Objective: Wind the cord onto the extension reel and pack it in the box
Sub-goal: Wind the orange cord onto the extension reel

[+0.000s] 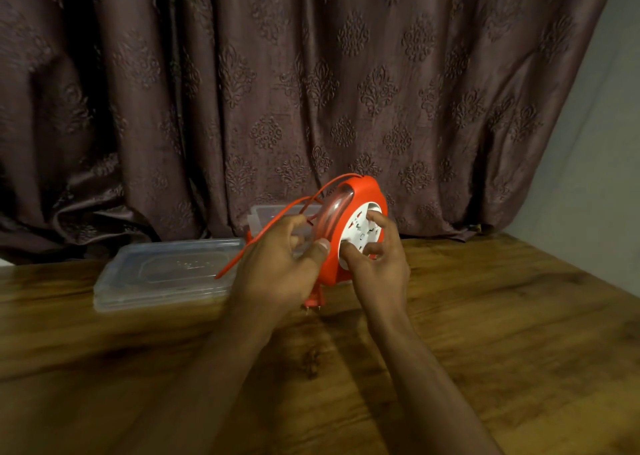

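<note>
An orange extension reel (360,195) with a white socket face stands on edge above the wooden table (485,333). My left hand (277,267) grips its clear left rim, thumb on the orange edge. My right hand (377,257) pinches the white hub with curled fingers and thumb. A loose orange cord (270,227) loops out from the reel's top and trails left and down over my left hand. The orange plug (313,300) pokes out under my left hand, near the table. A clear plastic box (273,214) sits behind the reel, mostly hidden.
A clear flat lid (162,274) lies on the table to the left of the hands. A dark patterned curtain (311,91) hangs behind the table's far edge. A pale wall (606,143) closes the right side.
</note>
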